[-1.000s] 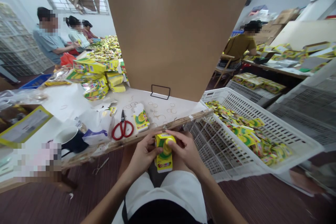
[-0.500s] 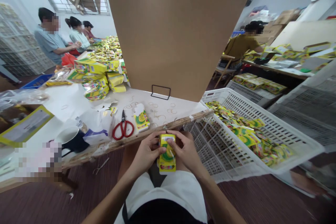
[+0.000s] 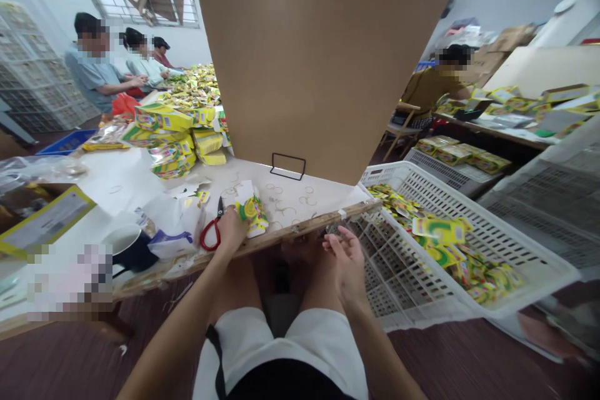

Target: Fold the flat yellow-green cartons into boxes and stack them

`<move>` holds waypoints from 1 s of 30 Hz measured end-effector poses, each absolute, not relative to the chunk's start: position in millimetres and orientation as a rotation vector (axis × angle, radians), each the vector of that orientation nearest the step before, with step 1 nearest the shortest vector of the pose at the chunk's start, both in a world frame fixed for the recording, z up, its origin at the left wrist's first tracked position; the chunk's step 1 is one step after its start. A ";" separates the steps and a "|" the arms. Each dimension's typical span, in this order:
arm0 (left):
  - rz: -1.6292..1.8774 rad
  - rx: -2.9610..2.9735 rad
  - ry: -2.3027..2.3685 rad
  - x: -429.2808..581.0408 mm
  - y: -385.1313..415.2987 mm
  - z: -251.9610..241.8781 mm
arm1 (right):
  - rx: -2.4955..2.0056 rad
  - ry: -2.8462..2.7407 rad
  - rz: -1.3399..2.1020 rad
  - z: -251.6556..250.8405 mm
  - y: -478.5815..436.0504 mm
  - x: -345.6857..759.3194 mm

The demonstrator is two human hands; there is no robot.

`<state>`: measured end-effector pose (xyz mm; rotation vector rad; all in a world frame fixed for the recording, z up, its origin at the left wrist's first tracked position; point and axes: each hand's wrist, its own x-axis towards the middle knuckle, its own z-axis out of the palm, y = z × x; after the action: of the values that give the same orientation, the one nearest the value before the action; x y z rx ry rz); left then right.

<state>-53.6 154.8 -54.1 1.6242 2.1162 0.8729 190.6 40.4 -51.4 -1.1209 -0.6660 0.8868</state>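
Note:
My left hand (image 3: 233, 230) reaches over the table's front edge, its fingers closed on the left side of a flat yellow-and-green carton (image 3: 242, 207) at a small stack (image 3: 257, 220). Fingertip details are partly hidden. Beside that hand lie red-handled scissors (image 3: 210, 235), partly covered by it. My right hand (image 3: 347, 256) hangs past the table edge near the white crate, palm turned up, fingers loosely curled and apart, with nothing in them. A blurred yellow carton (image 3: 439, 230) is over the pile in the white plastic crate (image 3: 529, 250).
A large brown board (image 3: 309, 69) stands on the table in a wire holder (image 3: 287, 167). Rubber bands (image 3: 276, 205) are scattered in front. A dark mug (image 3: 135, 250), plastic bags and stacked yellow packs (image 3: 171, 159) sit leftward. Several people work at other tables.
The carton that both hands held over my lap has left them; a blurred carton now shows over the crate. My left hand moved left to the stack, my right hand rightward, opening.

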 end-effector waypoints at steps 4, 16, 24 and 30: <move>0.962 1.702 1.971 -51.9 138.5 -40.8 | -1.213 -1.006 0.813 -37.4 30.9 170.8; 1.003 1.594 1.009 -3.0 40.0 -6.1 | -1.173 -1.531 0.615 -13.0 23.7 146.5; 0.794 0.843 0.621 14.4 32.6 -23.9 | -1.042 -1.193 0.808 -10.4 13.1 141.0; 1.085 0.864 0.792 16.1 40.8 -33.4 | -1.147 -1.233 0.834 -19.0 16.0 147.8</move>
<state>16.1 40.8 -33.4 0.8639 0.7921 1.0849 147.8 16.0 -19.0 -1.1472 -1.2329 0.8344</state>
